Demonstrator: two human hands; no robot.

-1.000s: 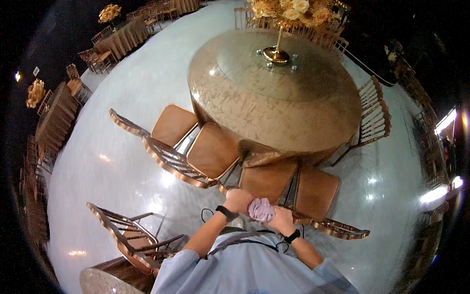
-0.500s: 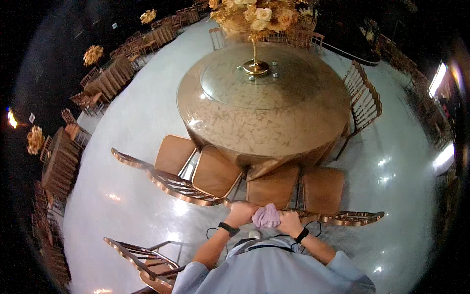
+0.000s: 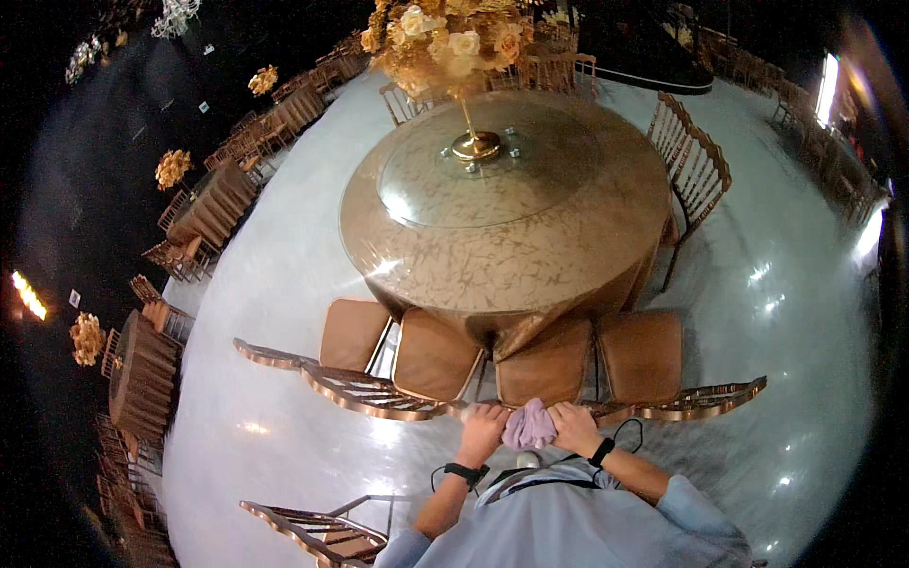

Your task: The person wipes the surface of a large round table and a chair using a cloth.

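A row of copper-brown chairs with padded seats stands in front of me, its curved top rails side by side. My left hand [image 3: 483,432] is closed over the top rail of a chair back [image 3: 379,404]. Close by on the right, my right hand [image 3: 576,429] is closed at the same row of rails, against a bunched pink cloth [image 3: 529,425]. The cloth lies between both hands, with its folds at the right thumb; the fingers' exact hold on it is partly hidden. The nearest seats [image 3: 544,364] reach to the draped table edge.
A round table [image 3: 511,260] with a patterned gold cover carries a glass turntable [image 3: 407,204] and a tall flower arrangement [image 3: 454,47]. One chair [image 3: 689,161] stands at its right, another [image 3: 317,530] behind me at left. More draped tables [image 3: 147,369] line the left side.
The view has shifted, so the table and chairs sit slightly differently in the picture. My hands remain at the chair backs with the pink cloth between them; the left hand's fingers now lie further over the rail.
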